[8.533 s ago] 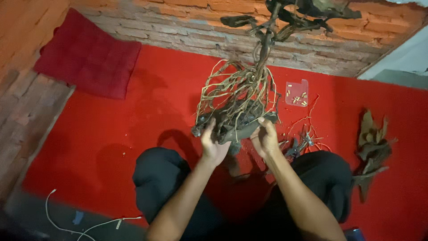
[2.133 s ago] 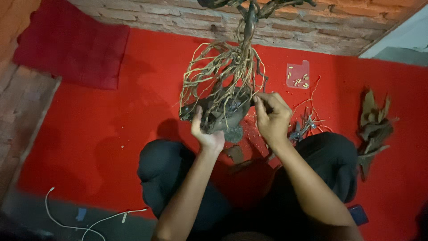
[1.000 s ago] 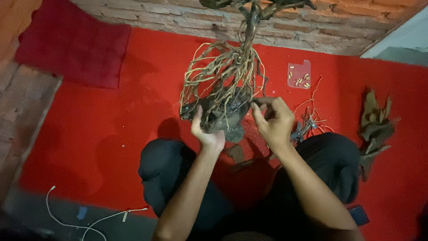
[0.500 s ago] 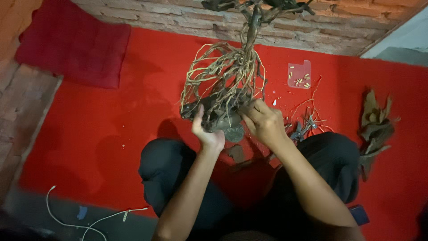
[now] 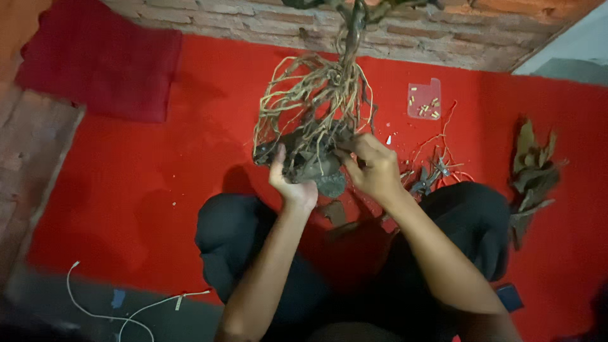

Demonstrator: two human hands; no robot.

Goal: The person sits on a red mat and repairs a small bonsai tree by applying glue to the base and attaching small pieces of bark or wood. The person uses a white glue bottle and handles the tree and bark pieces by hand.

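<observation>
Hands grip a tangle of dry roots (image 5: 313, 120) over the red mat (image 5: 158, 177). Left hand (image 5: 292, 183) cups its dark base (from below); right hand (image 5: 375, 168) pinches its side.

A red carpet (image 5: 145, 183) covers the floor, running to a bare brick wall (image 5: 266, 19) at the far side. A dark red cushion (image 5: 101, 60) lies far left, and the light is dim.
</observation>
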